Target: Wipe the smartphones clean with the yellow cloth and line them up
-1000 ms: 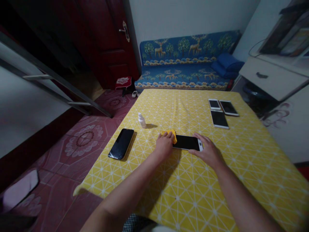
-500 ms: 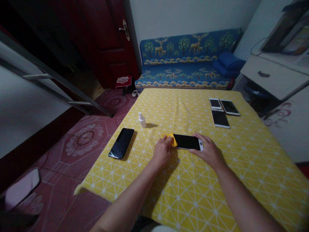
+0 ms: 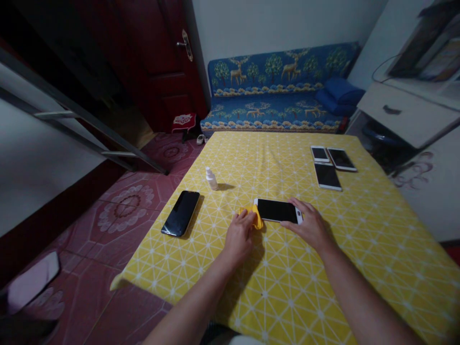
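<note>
Head camera looked down on a yellow-patterned table (image 3: 377,254), where the left hand (image 3: 239,235) had its grip curled nearly closed on a yellow cloth (image 3: 256,217), which touched the left end of a white-framed smartphone (image 3: 276,211). The right hand (image 3: 311,226) lay open, its fingers (image 3: 298,206) touching the phone's right end. A small spray bottle (image 3: 212,178) and a black phone (image 3: 180,213) stood to the left; three phones (image 3: 325,163) lay beyond.
</note>
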Available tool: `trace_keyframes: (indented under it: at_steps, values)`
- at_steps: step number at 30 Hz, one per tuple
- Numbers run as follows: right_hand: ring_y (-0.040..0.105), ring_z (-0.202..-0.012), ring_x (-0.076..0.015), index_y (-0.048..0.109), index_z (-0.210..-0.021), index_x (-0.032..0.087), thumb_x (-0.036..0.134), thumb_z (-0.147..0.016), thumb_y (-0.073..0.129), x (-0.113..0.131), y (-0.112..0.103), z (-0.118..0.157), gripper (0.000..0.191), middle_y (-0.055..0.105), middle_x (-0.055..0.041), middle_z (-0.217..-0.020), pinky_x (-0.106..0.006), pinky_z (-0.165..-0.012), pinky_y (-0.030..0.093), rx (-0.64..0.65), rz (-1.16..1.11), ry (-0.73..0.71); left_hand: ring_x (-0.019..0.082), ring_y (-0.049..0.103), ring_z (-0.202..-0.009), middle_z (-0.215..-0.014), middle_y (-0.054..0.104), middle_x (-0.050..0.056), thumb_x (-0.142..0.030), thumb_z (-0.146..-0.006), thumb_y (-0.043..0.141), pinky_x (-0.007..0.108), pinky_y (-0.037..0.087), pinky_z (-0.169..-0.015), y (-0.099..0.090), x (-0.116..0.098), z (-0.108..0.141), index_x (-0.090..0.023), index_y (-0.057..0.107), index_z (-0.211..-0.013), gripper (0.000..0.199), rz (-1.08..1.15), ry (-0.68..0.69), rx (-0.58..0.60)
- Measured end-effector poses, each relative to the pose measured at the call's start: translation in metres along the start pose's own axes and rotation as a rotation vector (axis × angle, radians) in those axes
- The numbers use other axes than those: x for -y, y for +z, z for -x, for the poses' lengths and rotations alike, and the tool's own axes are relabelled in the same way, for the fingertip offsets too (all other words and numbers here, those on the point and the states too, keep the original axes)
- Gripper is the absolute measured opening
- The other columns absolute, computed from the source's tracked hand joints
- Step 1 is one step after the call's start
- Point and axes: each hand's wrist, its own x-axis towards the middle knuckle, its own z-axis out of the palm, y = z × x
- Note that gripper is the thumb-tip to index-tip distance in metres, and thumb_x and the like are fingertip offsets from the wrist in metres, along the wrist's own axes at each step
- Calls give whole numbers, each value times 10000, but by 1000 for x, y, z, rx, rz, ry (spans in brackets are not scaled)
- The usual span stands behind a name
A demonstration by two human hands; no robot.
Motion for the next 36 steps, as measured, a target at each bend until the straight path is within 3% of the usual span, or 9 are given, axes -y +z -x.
trace_keyframes:
  at_steps: [11,16,26,36]
  values:
    - [597,-1198,-306,571,-1360,308,480,-753,742,-2,5,1,653,629,-95,-1309,-490,-1025,493,-49,37,-21,247,281,-1511,-1570,426,38,-19,-708,478,491,217,-1267,11,-3,18,-165,419,-1503,810,-81,-35,85]
    - [590,-1196,-313,563,-1377,300,493,-763,728,-2,7,1,664,638,-103,-1284,-498,-1029,489,-63,56,-52,260,275,-1513,-1581,405,68,-26,-733,492,523,231,-1257,12,-10,16,-156,387,-1521,805,-106,-58,78]
    - [610,-1175,-316,556,-1388,277,495,-790,710,9,-1,7,654,627,-126,-1298,-483,-983,519,-50,117,-51,276,286,-1508,-1577,409,88,-64,-808,480,518,221,-1251,12,-13,-2,-136,439,-1480,677,-121,-102,58]
    - [641,-1116,-331,527,-1401,339,520,-775,729,25,-4,21,683,658,-106,-1260,-468,-878,555,-46,201,-54,290,316,-1487,-1566,440,63,-95,-866,476,550,241,-1214,7,-4,-36,-215,493,-1417,564,-185,-57,44]
